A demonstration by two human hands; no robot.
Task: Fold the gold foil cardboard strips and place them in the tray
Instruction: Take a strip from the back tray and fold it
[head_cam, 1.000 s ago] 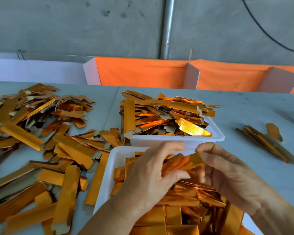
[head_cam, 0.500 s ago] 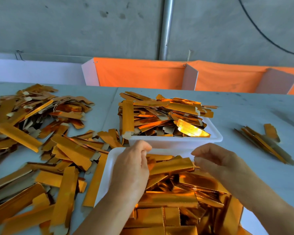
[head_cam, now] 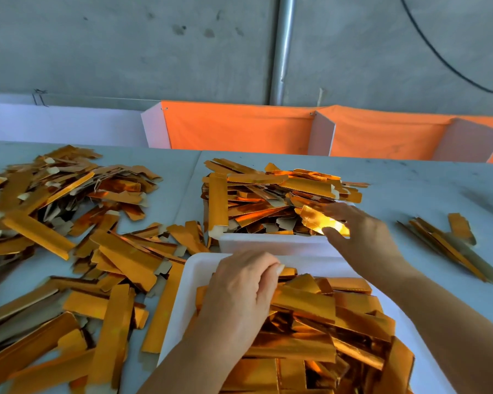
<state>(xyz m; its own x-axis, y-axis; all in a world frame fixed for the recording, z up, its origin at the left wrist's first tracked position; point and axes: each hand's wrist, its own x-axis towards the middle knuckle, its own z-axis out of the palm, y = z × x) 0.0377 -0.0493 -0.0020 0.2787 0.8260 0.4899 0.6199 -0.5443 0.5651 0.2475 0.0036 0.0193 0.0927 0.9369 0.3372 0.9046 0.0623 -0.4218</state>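
Grey surface (head_cam: 410, 194): left hand (head_cam: 239, 294) is curled over strips (head_cam: 302, 302) lying crosswise in the near tray (head_cam: 188, 285); right hand (head_cam: 362, 231) is reached open-fingered over a bright strip (head_cam: 313, 220) in the far tray (head_cam: 268, 243).

A workshop: bare concrete wall (head_cam: 97, 46), worktable (head_cam: 410, 189) heaped with foil strips (head_cam: 69, 211).

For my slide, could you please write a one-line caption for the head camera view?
Right hand reaches for a gold strip in the far tray; left hand rests on the near tray.
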